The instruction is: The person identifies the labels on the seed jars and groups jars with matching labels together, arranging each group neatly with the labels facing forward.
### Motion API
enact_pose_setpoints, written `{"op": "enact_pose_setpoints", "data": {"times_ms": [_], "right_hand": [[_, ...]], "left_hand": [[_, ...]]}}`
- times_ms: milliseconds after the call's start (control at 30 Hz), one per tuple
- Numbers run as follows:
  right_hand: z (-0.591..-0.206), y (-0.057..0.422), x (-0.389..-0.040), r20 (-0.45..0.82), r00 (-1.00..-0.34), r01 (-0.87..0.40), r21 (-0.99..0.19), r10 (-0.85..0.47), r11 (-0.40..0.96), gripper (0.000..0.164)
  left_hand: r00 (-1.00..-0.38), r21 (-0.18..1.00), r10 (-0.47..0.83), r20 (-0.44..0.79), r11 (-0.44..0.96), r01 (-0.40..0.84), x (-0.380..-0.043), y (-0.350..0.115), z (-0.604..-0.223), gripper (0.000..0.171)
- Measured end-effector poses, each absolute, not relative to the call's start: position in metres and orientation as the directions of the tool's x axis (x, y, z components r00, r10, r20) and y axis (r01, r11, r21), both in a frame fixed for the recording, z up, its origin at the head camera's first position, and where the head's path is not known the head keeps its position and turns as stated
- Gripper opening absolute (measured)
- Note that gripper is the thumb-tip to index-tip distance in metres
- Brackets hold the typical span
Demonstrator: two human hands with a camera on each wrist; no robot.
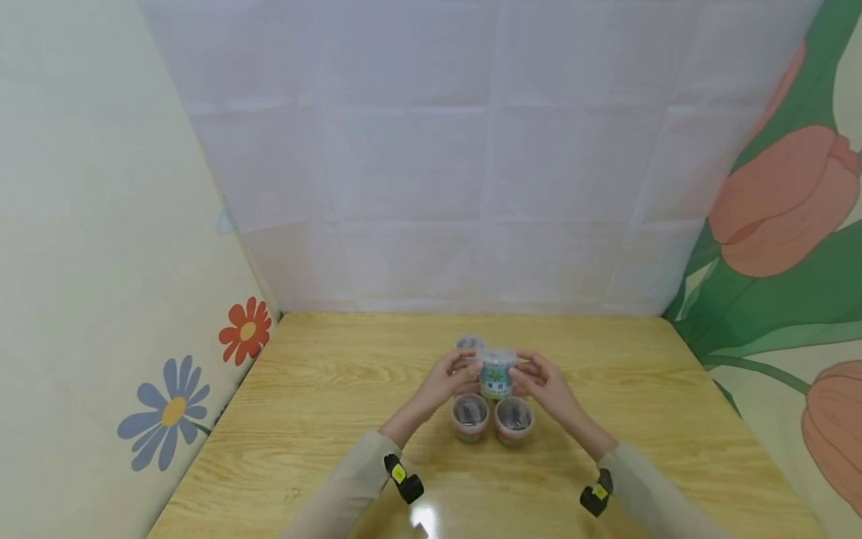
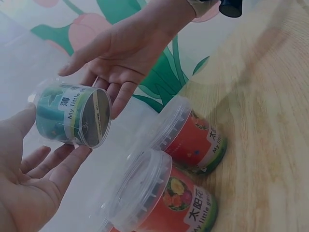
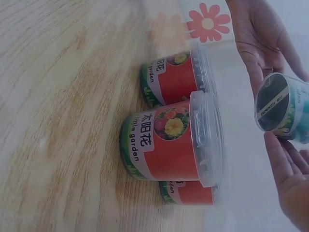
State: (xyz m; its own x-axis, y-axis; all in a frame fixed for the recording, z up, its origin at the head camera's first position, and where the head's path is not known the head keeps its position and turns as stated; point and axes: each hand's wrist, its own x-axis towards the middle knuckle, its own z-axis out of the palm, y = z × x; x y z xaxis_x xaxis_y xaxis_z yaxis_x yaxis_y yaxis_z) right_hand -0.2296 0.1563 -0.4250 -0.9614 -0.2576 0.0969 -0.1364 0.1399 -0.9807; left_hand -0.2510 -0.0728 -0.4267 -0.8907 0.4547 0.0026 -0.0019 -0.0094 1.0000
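Both hands hold a small teal tub [image 1: 497,376] with a clear lid up off the table. My left hand [image 1: 453,380] grips its left side and my right hand [image 1: 544,383] its right, thumbs toward me. In the left wrist view, its label reads "My little garden" and the see-through base shows dark contents. Two red-labelled tubs [image 1: 470,419] [image 1: 514,421] with clear lids stand side by side on the table, nearer to me than the held tub. Behind the hands is another tub [image 1: 469,342], partly hidden.
The wooden table [image 1: 323,382] meets a creased white sheet [image 1: 417,165] at its back edge. Flower-printed walls stand to the left and right. In the right wrist view, several red-labelled tubs [image 3: 164,140] stand close together.
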Motion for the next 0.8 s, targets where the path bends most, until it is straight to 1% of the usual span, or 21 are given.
{"op": "enact_pose_setpoints", "data": {"times_ms": [167, 400, 500, 633, 800], "right_hand": [[-0.426, 0.156, -0.234, 0.087, -0.965, -0.126, -0.981, -0.248, 0.146, 0.046], [-0.427, 0.155, -0.238, 0.084, -0.968, -0.123, -0.980, -0.236, 0.154, 0.046], [-0.428, 0.154, -0.241, 0.091, -0.969, -0.126, -0.981, -0.229, 0.144, 0.045], [-0.428, 0.154, -0.243, 0.121, -0.965, -0.157, -0.977, -0.231, 0.142, 0.044], [-0.430, 0.155, -0.248, 0.149, -0.961, -0.183, -0.974, -0.232, 0.133, 0.043]], "left_hand": [[-0.892, 1.000, 0.452, 0.013, 0.018, 0.024, -0.255, -0.072, -0.428, 0.055], [-0.895, 0.984, 0.444, 0.040, 0.140, 0.113, -0.260, -0.072, -0.430, 0.054], [-0.887, 0.986, 0.461, 0.034, 0.131, 0.105, -0.260, -0.072, -0.426, 0.053], [-0.872, 0.994, 0.489, 0.023, 0.082, 0.072, -0.254, -0.073, -0.412, 0.053], [-0.873, 0.997, 0.488, 0.017, 0.056, 0.050, -0.253, -0.072, -0.405, 0.053]]}}
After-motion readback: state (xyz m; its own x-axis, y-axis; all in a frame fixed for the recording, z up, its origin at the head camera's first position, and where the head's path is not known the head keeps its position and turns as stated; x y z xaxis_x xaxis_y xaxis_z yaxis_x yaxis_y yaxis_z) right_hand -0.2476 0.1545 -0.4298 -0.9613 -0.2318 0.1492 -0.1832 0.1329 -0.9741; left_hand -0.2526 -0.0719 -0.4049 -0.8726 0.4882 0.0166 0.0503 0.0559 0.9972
